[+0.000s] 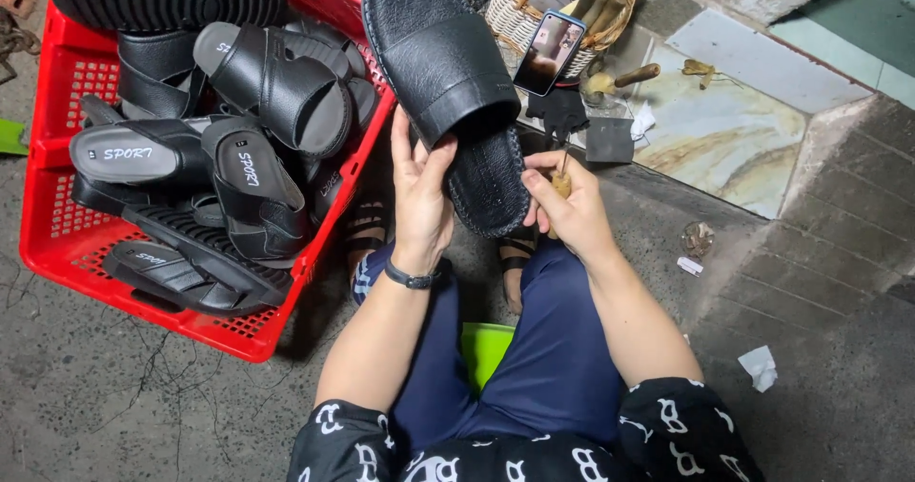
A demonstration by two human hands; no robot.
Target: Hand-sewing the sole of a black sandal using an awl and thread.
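A black leather slide sandal (448,72) is held up in front of me, heel end toward my lap. My left hand (419,191) grips its left side at the strap, thumb on the insole. My right hand (562,205) is at the sandal's right heel edge, fingers closed on a small wooden-handled awl (562,179) whose thin metal point goes up along the sole's rim. A dark band is on my left wrist.
A red plastic crate (71,225) at the left holds several black sandals (257,91). A wicker basket (519,20) with wooden tools and a phone (548,53) leaning on it stands behind. Small black pieces (610,139) lie on the tiled step. I sit on a green stool (486,348).
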